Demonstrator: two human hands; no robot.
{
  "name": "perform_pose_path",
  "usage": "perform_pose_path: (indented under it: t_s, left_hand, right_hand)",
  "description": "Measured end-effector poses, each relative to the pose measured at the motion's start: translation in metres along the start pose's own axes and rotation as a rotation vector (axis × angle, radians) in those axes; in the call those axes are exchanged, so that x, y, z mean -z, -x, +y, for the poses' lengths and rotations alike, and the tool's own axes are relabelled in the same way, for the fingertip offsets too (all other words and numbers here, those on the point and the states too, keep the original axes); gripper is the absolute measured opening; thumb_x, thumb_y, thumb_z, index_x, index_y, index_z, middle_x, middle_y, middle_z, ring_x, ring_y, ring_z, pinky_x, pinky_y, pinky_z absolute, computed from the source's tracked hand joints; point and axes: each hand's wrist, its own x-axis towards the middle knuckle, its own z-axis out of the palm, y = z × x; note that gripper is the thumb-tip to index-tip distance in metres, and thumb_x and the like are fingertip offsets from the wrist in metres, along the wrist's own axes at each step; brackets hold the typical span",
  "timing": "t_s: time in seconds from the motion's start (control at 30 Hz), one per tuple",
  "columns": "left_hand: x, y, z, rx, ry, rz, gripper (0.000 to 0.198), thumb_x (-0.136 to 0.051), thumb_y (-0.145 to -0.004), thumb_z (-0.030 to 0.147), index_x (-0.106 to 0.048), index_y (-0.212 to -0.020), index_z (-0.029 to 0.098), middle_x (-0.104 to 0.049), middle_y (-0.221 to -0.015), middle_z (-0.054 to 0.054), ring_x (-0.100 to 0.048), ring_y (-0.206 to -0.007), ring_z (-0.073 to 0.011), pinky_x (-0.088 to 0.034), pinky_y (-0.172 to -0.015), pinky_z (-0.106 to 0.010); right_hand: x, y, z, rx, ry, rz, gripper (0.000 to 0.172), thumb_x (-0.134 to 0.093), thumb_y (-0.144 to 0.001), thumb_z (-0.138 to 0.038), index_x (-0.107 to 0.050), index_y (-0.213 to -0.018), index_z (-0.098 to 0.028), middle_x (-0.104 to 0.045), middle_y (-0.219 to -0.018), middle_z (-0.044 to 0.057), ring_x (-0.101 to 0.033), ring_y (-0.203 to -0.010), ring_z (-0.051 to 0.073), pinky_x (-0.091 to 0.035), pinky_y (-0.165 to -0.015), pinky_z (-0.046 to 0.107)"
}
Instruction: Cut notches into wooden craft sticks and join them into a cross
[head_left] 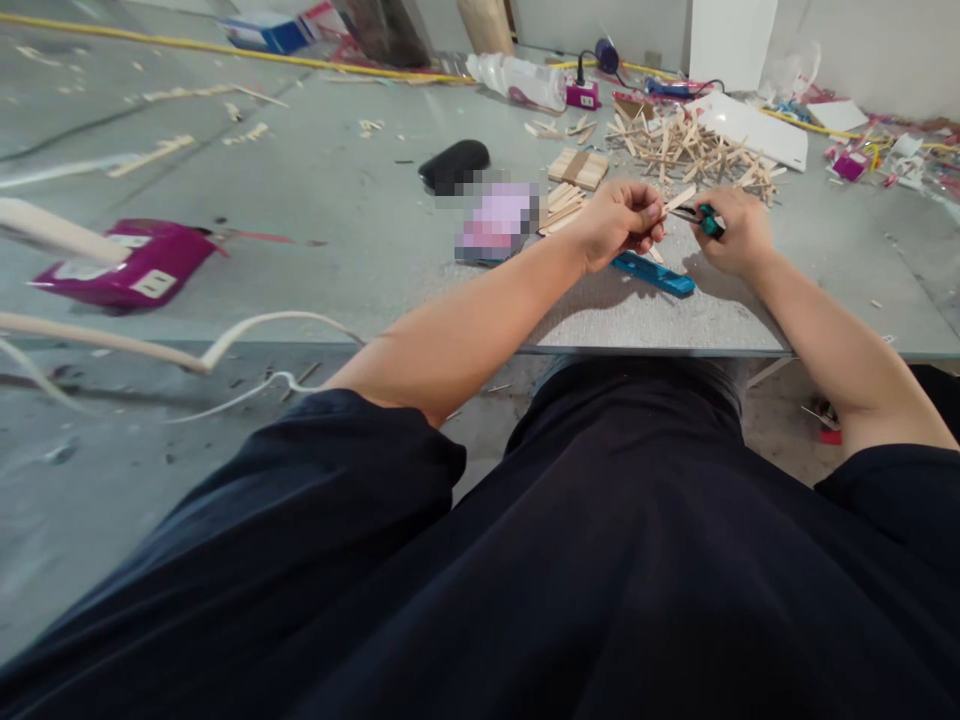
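Pinched in the fingers of my left hand (624, 222) is a flat wooden craft stick (681, 197) that points to the right. My right hand (733, 232) is closed around a small pair of pliers or cutters (710, 222) with green handles. The tool's dark jaws face left and meet or nearly meet the stick; contact is hard to make out. Below both hands a blue plastic strip-shaped piece (654, 273) lies on the table. Loose sticks (564, 205) and a bundle of sticks (578, 168) lie just left of and behind my left hand.
A big heap of sticks (686, 145) spreads behind my hands. A blurred-out phone-like object (496, 222) and a black case (455, 164) lie to the left. Farther back are a plastic bottle (517, 80) and a white panel (754, 130). A purple box (161, 262) sits far left.
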Motion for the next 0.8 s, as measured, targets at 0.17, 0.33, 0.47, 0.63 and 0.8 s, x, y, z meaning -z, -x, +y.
perform_pose_path:
  t_s: [0.17,0.33,0.47,0.63,0.8]
  left_hand:
    - [0.0,0.002,0.0,0.016,-0.013,-0.007,0.042,-0.074,-0.118,0.014,-0.061,-0.079,0.022,-0.066,-0.067,0.005,-0.062,-0.052,-0.0074,-0.045,-0.057,-0.02]
    - [0.002,0.003,0.001,0.031,-0.016,-0.061,0.038,-0.072,-0.119,0.016,-0.063,-0.082,0.021,-0.067,-0.068,0.005,-0.067,-0.056,-0.0082,-0.051,-0.064,-0.019]
    - [-0.001,0.003,0.002,0.019,0.011,-0.044,0.041,-0.071,-0.12,0.014,-0.06,-0.081,0.022,-0.064,-0.064,0.006,-0.065,-0.052,-0.0073,-0.049,-0.059,-0.017]
    - [-0.001,0.001,0.003,0.027,0.015,-0.027,0.044,-0.072,-0.12,0.014,-0.06,-0.078,0.022,-0.066,-0.064,0.005,-0.063,-0.05,-0.0072,-0.048,-0.059,-0.018]
    - [0.0,0.002,0.004,0.024,-0.001,-0.041,0.045,-0.064,-0.122,0.013,-0.061,-0.078,0.022,-0.068,-0.065,0.004,-0.062,-0.052,-0.0075,-0.048,-0.06,-0.019]
  right_hand:
    - [0.0,0.0,-0.003,-0.025,-0.024,0.017,0.04,-0.071,-0.105,-0.072,-0.083,-0.117,-0.036,-0.089,-0.122,0.012,-0.074,-0.12,0.039,-0.06,-0.113,0.066]
    - [0.001,0.0,-0.008,-0.076,0.016,-0.03,0.025,-0.07,-0.103,-0.053,-0.081,-0.112,-0.033,-0.09,-0.12,0.012,-0.084,-0.126,0.045,-0.066,-0.115,0.065]
    - [-0.003,-0.001,-0.003,-0.048,0.009,-0.008,0.019,-0.073,-0.101,-0.046,-0.081,-0.112,-0.032,-0.091,-0.121,0.012,-0.087,-0.121,0.043,-0.067,-0.113,0.061]
    - [-0.009,-0.003,0.006,-0.008,0.0,0.013,0.025,-0.073,-0.1,-0.047,-0.081,-0.117,-0.031,-0.09,-0.119,0.012,-0.086,-0.117,0.042,-0.067,-0.108,0.061]
    - [-0.01,-0.002,0.005,-0.022,-0.031,-0.001,0.023,-0.074,-0.101,-0.047,-0.082,-0.117,-0.033,-0.091,-0.119,0.012,-0.086,-0.114,0.041,-0.067,-0.11,0.061]
